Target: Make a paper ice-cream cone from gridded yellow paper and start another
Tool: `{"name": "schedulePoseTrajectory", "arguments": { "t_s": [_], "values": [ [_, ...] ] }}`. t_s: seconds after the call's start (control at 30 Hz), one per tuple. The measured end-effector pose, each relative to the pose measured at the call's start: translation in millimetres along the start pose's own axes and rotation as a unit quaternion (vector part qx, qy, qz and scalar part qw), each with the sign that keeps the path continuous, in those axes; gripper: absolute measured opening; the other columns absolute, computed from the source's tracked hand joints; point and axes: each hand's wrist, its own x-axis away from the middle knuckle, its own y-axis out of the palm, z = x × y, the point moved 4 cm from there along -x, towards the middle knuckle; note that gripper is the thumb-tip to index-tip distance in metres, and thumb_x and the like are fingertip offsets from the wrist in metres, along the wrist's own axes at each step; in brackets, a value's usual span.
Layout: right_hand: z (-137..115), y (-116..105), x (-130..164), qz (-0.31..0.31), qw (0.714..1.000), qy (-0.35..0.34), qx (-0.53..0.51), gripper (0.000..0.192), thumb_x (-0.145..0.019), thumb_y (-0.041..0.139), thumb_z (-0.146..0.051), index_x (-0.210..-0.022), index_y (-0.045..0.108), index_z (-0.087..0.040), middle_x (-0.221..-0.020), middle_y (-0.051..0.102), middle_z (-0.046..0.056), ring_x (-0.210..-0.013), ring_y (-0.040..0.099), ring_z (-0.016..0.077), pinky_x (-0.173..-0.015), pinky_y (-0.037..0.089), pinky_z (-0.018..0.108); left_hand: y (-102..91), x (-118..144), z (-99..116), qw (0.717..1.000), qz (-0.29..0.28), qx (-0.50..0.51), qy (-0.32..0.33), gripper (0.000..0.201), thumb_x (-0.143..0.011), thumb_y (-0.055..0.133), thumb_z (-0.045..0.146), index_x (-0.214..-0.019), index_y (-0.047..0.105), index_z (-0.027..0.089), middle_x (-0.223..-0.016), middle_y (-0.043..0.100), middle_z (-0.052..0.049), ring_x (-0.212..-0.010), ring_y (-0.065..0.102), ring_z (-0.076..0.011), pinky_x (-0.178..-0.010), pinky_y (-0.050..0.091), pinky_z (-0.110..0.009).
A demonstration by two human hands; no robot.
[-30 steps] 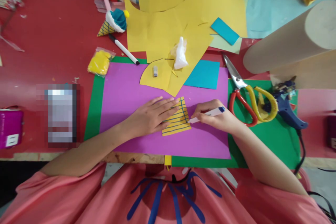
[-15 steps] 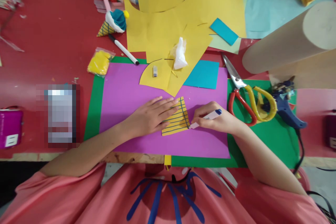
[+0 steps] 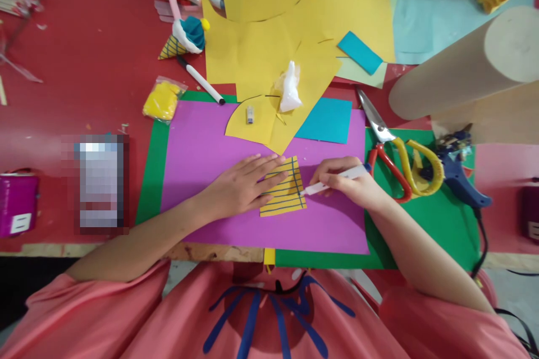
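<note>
A small piece of yellow paper (image 3: 281,197) lies on the purple sheet (image 3: 202,146), marked with several dark lines across and a line or two running down its right side. My left hand (image 3: 242,185) rests flat on the paper's left part, fingers spread, covering that part. In my right hand (image 3: 343,176) is a white marker (image 3: 337,179) with a blue end, held in a pinch. Its tip meets the paper's right edge, close to the down-running line.
Scissors (image 3: 381,129) and a blue glue gun (image 3: 463,176) lie at right, near a large roll (image 3: 458,61). Beyond the purple sheet are a white clay bag (image 3: 290,90), a yellow clay packet (image 3: 160,100), a second marker (image 3: 204,84) and a paper ice-cream cone (image 3: 185,36).
The marker tip has moved up a little along the paper's right edge. The marker now leans lower, its back end further right. My left hand has stayed in place.
</note>
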Motion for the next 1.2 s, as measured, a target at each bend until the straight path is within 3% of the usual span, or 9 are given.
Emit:
{"name": "schedulePoseTrajectory", "arguments": {
  "t_s": [0.1,0.2,0.27,0.37,0.5,0.83,1.2],
  "values": [
    [2.6,-4.5,-0.8,0.124,0.992,-0.027,-0.022,0.019,-0.086,0.062,-0.032,-0.082,0.07,-0.015,-0.068,0.067,0.001,-0.055,0.059,0.0102,-0.052,0.047,0.022,-0.3,0.1,-0.5,1.0,-0.002,-0.002,-0.009,0.053,-0.095,0.05,0.031,-0.146,0.036,0.024,-0.154,0.032,-0.015,-0.143,0.032,-0.0295,-0.114,0.033,-0.05],
    [1.7,-3.3,-1.3,0.17,0.983,-0.064,0.022,0.019,-0.083,0.068,-0.033,-0.094,0.071,-0.018,-0.088,0.073,0.004,-0.073,0.066,0.0138,-0.065,0.052,0.025,-1.4,-0.8,0.3,1.0,0.005,-0.002,-0.012,0.054,-0.095,0.051,0.03,-0.146,0.036,0.026,-0.153,0.034,-0.013,-0.142,0.032,-0.0289,-0.114,0.034,-0.049],
    [0.6,-1.3,-1.5,0.164,0.982,-0.075,0.063,0.019,-0.083,0.069,-0.031,-0.097,0.071,-0.019,-0.095,0.073,0.005,-0.083,0.068,0.0156,-0.073,0.053,0.026,-2.0,-1.7,1.2,1.0,0.01,0.0,-0.008,0.053,-0.094,0.052,0.029,-0.145,0.038,0.025,-0.151,0.038,-0.012,-0.141,0.034,-0.0281,-0.114,0.033,-0.049],
    [0.0,-0.3,-1.5,0.155,0.981,-0.074,0.096,0.017,-0.085,0.066,-0.03,-0.095,0.071,-0.017,-0.092,0.074,0.004,-0.082,0.068,0.0151,-0.072,0.053,0.026,-2.3,-2.7,1.8,1.0,0.018,-0.001,-0.001,0.053,-0.093,0.053,0.029,-0.144,0.04,0.023,-0.148,0.044,-0.011,-0.138,0.038,-0.0275,-0.114,0.033,-0.048],
    [0.2,-1.0,-1.8,0.157,0.979,-0.078,0.105,0.017,-0.086,0.066,-0.03,-0.095,0.071,-0.016,-0.09,0.074,0.004,-0.078,0.068,0.014,-0.069,0.053,0.024,-2.2,-2.8,1.7,0.999,0.027,-0.016,0.005,0.051,-0.094,0.052,0.031,-0.143,0.041,0.023,-0.146,0.046,-0.011,-0.136,0.04,-0.0271,-0.113,0.034,-0.047],
    [-0.8,0.7,-2.8,0.146,0.979,-0.088,0.109,0.018,-0.085,0.066,-0.028,-0.098,0.072,-0.017,-0.097,0.075,0.004,-0.087,0.07,0.0161,-0.078,0.055,0.026,-2.4,-3.4,1.7,1.0,0.022,-0.018,0.005,0.05,-0.094,0.052,0.031,-0.143,0.042,0.022,-0.146,0.046,-0.011,-0.136,0.04,-0.028,-0.113,0.035,-0.048],
    [-4.3,-0.3,-2.1,0.095,0.983,-0.086,0.128,0.019,-0.086,0.065,-0.028,-0.094,0.073,-0.012,-0.091,0.075,0.008,-0.079,0.069,0.0166,-0.068,0.052,0.025,-2.6,-4.5,1.8,1.0,0.005,-0.017,-0.006,0.052,-0.097,0.046,0.035,-0.143,0.038,0.012,-0.146,0.046,-0.012,-0.137,0.039,-0.0261,-0.116,0.031,-0.044]
  ]
}}
